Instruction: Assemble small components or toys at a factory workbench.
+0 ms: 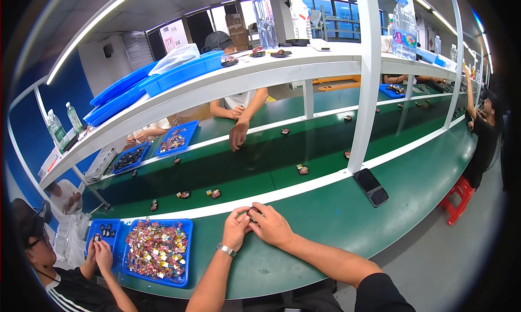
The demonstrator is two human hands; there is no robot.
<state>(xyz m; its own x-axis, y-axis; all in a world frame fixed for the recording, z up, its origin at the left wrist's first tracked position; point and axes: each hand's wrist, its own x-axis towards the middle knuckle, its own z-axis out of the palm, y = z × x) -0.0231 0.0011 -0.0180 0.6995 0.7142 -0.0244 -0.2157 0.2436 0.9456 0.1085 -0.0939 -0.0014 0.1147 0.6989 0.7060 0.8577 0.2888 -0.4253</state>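
Small dark part pinched between both your hands, above the near edge of the green belt.
Your left hand [235, 228] and right hand [271, 225] meet fingertip to fingertip, both closed on the small dark part [252, 212]; your fingers cover most of it, so its finer detail cannot be read. The part sits at the far end of your hands, near the white strip [209, 206] bordering the belt [249, 184]. Left of your left wrist, well apart from the part, stands a blue tray [189, 257] heaped with small wired pieces [156, 249]; a black phone [372, 187] lies off to the right.
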